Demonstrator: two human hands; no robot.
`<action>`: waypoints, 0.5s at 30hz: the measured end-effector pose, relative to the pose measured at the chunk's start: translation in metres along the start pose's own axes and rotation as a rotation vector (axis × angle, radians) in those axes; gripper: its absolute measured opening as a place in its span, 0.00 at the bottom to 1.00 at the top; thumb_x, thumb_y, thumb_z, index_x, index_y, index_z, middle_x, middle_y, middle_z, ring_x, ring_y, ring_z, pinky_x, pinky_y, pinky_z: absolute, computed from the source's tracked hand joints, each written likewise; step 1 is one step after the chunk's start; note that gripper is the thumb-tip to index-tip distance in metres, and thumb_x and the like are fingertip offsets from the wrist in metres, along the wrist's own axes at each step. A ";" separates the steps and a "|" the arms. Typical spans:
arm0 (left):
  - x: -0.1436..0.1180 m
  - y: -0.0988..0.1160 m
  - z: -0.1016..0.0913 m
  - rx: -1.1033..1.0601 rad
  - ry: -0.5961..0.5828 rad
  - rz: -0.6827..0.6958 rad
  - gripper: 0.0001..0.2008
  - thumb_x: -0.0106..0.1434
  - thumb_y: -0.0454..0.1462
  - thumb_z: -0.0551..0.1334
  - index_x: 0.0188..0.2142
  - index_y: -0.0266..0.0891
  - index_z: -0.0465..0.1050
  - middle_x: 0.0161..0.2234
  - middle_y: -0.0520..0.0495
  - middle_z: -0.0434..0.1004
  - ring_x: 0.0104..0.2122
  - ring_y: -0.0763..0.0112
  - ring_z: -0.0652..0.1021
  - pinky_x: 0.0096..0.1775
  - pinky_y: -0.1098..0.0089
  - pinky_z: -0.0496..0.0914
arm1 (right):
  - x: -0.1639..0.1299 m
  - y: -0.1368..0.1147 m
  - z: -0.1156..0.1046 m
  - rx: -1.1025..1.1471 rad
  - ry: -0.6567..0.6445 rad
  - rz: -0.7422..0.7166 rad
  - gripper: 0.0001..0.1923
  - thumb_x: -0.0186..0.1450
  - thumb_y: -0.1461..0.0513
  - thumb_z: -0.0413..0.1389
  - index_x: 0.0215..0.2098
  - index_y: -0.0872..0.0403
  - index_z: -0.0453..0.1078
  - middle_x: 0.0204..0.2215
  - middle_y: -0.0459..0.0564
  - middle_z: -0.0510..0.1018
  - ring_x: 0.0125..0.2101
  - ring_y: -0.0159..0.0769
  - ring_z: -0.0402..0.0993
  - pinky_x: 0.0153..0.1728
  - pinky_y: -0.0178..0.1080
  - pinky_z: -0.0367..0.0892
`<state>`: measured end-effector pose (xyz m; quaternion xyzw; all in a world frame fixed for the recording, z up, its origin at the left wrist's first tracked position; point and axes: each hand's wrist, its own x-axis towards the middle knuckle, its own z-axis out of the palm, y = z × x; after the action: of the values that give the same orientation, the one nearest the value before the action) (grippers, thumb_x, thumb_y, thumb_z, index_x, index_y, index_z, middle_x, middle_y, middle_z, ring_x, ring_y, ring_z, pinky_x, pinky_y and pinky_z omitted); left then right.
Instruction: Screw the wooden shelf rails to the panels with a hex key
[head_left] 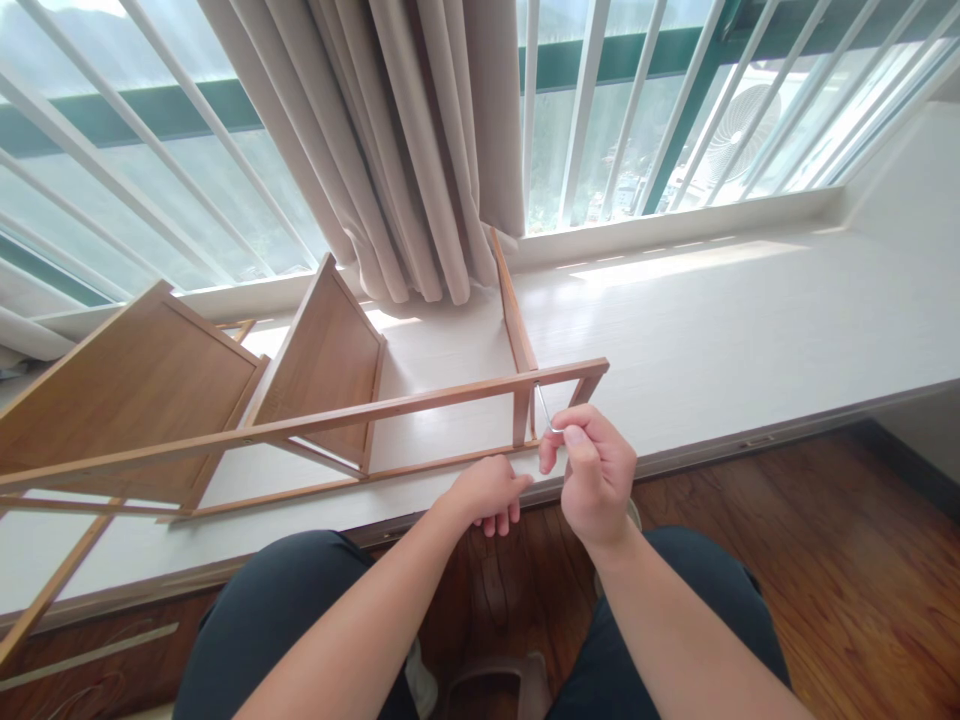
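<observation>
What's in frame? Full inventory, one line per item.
rack: 1, light wood, lying on its side on the ledge, left to centre
hex key: 1, silver, at the rack's right end joint, pinched by the right hand
ledge: 1, white, under the window
curtain: 1, beige, hanging at top centre
window bars: several, white, across the glass
fan unit: 1, white, outside the window, upper right
floor: 1, brown wood, bottom right
stool: 1, brown, between the legs, bottom centre
legs: 2, dark trousers, bottom
left hand: 1, gripping the rack's lower rail
right hand: 1, holding the hex key
</observation>
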<state>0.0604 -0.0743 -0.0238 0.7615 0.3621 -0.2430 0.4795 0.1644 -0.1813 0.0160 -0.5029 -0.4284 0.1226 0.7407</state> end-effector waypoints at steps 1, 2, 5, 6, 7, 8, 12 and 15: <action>0.000 0.000 0.000 0.000 0.002 0.002 0.31 0.70 0.53 0.51 0.20 0.36 0.74 0.20 0.38 0.79 0.14 0.67 0.74 0.21 0.67 0.67 | 0.000 0.000 0.001 0.020 0.000 0.013 0.12 0.76 0.62 0.49 0.36 0.52 0.71 0.20 0.39 0.71 0.19 0.27 0.65 0.23 0.32 0.61; 0.000 -0.001 0.001 -0.001 0.003 0.003 0.31 0.70 0.53 0.51 0.20 0.36 0.74 0.20 0.38 0.78 0.14 0.66 0.73 0.21 0.67 0.67 | 0.000 0.000 0.001 0.029 -0.002 0.019 0.11 0.76 0.62 0.49 0.36 0.52 0.71 0.20 0.39 0.71 0.18 0.26 0.64 0.23 0.32 0.61; 0.001 -0.002 0.004 -0.031 0.003 0.015 0.29 0.70 0.52 0.52 0.21 0.36 0.74 0.20 0.40 0.78 0.14 0.66 0.74 0.21 0.67 0.67 | -0.001 -0.001 0.001 0.026 -0.005 0.009 0.11 0.76 0.62 0.50 0.36 0.52 0.71 0.20 0.39 0.71 0.18 0.26 0.64 0.22 0.31 0.61; 0.001 -0.001 0.004 -0.057 0.009 0.037 0.27 0.70 0.51 0.53 0.22 0.37 0.73 0.20 0.41 0.78 0.15 0.66 0.74 0.21 0.68 0.67 | -0.001 -0.002 0.000 0.024 -0.004 0.002 0.11 0.76 0.62 0.50 0.37 0.52 0.71 0.20 0.39 0.71 0.18 0.26 0.64 0.22 0.31 0.62; 0.000 0.000 0.005 -0.092 0.022 0.072 0.24 0.69 0.49 0.54 0.23 0.37 0.73 0.20 0.42 0.78 0.16 0.66 0.75 0.21 0.68 0.68 | -0.001 -0.002 -0.001 0.021 -0.002 0.000 0.11 0.76 0.62 0.50 0.37 0.52 0.71 0.20 0.39 0.71 0.18 0.26 0.65 0.23 0.31 0.62; -0.002 0.003 0.005 -0.134 0.040 0.118 0.22 0.69 0.48 0.55 0.23 0.37 0.72 0.20 0.43 0.77 0.16 0.67 0.76 0.22 0.69 0.68 | -0.001 -0.003 -0.001 0.019 -0.003 0.000 0.11 0.76 0.62 0.50 0.37 0.52 0.71 0.20 0.39 0.71 0.19 0.27 0.66 0.23 0.31 0.63; -0.019 0.023 0.001 -0.353 0.149 0.315 0.20 0.68 0.46 0.57 0.22 0.39 0.69 0.17 0.50 0.72 0.17 0.72 0.74 0.23 0.73 0.67 | -0.001 -0.003 -0.003 0.017 -0.020 -0.001 0.10 0.76 0.62 0.50 0.38 0.51 0.71 0.20 0.38 0.70 0.19 0.28 0.68 0.23 0.32 0.65; -0.037 0.039 -0.003 -0.593 0.323 0.443 0.19 0.69 0.46 0.58 0.23 0.39 0.68 0.16 0.55 0.67 0.15 0.76 0.68 0.20 0.75 0.61 | -0.001 -0.003 -0.003 0.000 -0.022 -0.036 0.09 0.76 0.63 0.51 0.38 0.51 0.71 0.21 0.39 0.71 0.20 0.28 0.69 0.24 0.32 0.66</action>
<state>0.0682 -0.0943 0.0257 0.6780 0.3142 0.1040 0.6564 0.1654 -0.1852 0.0181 -0.4939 -0.4452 0.1148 0.7380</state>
